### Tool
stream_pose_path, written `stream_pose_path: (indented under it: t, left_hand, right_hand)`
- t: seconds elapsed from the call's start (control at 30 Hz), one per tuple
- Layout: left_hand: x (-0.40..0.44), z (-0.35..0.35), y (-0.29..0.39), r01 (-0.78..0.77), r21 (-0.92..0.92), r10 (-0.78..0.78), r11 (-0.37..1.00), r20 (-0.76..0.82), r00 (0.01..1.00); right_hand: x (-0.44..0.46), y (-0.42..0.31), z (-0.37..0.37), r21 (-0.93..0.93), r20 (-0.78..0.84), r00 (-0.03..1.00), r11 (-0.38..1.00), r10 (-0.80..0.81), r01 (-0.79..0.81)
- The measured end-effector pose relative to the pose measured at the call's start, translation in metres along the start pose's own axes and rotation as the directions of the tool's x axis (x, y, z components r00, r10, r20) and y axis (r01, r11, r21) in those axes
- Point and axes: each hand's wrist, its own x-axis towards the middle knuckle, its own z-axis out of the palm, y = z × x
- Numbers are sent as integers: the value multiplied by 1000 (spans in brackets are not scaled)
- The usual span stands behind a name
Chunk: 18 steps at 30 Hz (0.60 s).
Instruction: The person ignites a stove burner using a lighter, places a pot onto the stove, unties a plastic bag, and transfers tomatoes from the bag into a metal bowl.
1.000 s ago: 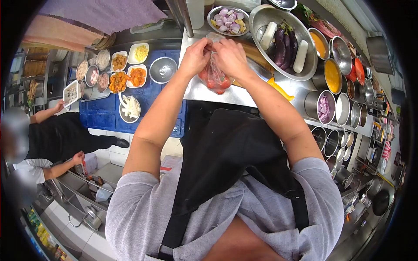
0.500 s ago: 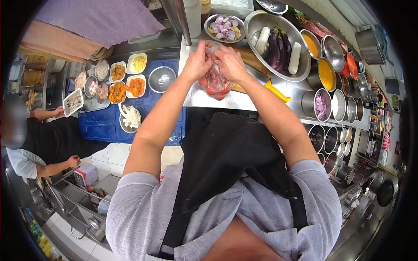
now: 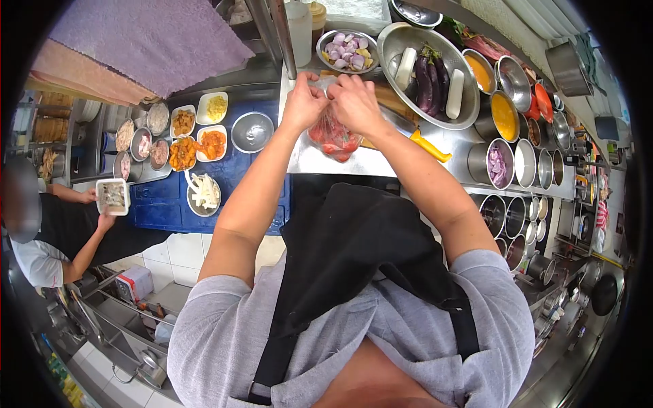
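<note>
A clear plastic bag with red pieces inside rests on the steel counter. Its top is pinched by my left hand on one side and by my right hand on the other, with the fingertips close together. Behind the bag, a wooden board is partly covered by my right hand and forearm. A yellow-handled knife lies right of my right forearm. Peeled onions fill a steel bowl just beyond my hands.
A large colander with eggplants and white radishes stands at the back right, near several pots. On the left, a blue surface bears bowls of food and a metal bowl. A co-worker holds a white tray.
My hands stay on the bag's top, their fingers slightly shifted. The co-worker's lower hand has risen to the white tray. The whole view has shifted slightly.
</note>
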Motion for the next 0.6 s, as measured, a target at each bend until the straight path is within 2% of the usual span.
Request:
stream_pose_path:
  t: [0.07,0.17,0.23,0.27,0.33,0.37,0.4,0.43,0.47,0.53,0.6]
  left_hand:
    - [4,0,-6,15,-17,-14,1000,26,1000]
    - [9,0,-17,4,-42,-3,999,17,1000]
    - [10,3,-22,-1,-189,5,982,19,1000]
    - [12,4,-27,-3,-189,7,982,18,1000]
    - [16,6,-43,-73,-74,66,995,-96,993]
    - [16,5,-53,-37,-79,26,996,-131,991]
    - [17,1,-63,-2,-87,-12,996,-165,986]
    - [20,-3,-71,42,-180,-69,983,-146,987]
    - [17,-8,-65,28,-248,-63,968,-133,989]
    - [12,-18,-51,37,-379,-58,925,-45,997]
    - [9,-14,-51,37,-441,-43,897,-4,999]
  right_hand:
    - [1,1,3,-37,-10,1000,999,-5,4]
    - [2,3,0,17,40,999,1000,-23,22]
    - [0,9,-3,168,129,990,983,60,-81]
    - [-2,17,0,166,127,990,983,59,-80]
    - [-6,36,12,414,96,993,910,-67,21]
    - [-10,38,9,412,96,993,911,-65,20]
    - [-17,38,3,410,176,984,911,-26,-49]
    - [-20,39,-2,401,254,967,909,12,-117]
    - [-19,40,-7,397,249,968,910,18,-119]
    - [-18,35,-16,337,70,994,936,82,-100]
    - [-7,19,-17,368,28,997,927,71,-76]
